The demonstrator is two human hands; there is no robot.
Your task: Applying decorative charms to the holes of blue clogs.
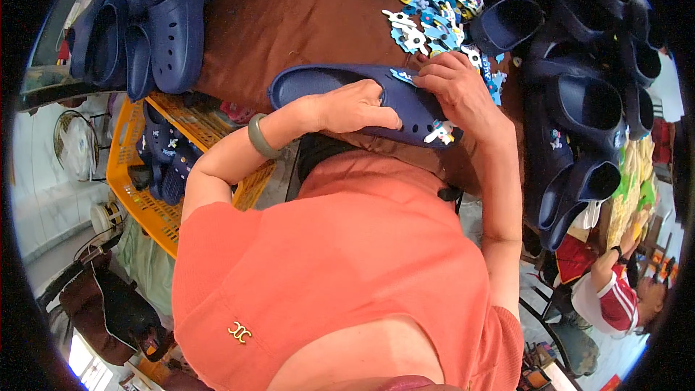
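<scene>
Left fingers (376,117) grasp 1 navy clog (411,107); right fingers (439,81) pinch 1 blue charm (401,76).

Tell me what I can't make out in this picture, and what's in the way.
All in the head view:
- Left hand: some fingertips, hidden by the navy clog and the hand itself.
- Blue charm: partly covered by the right hand.
- Pile of charms: overlapping, too small to count.
- Clogs at upper left: some cut off by the top edge.
- Yellow crate: partly behind the left arm.
</scene>
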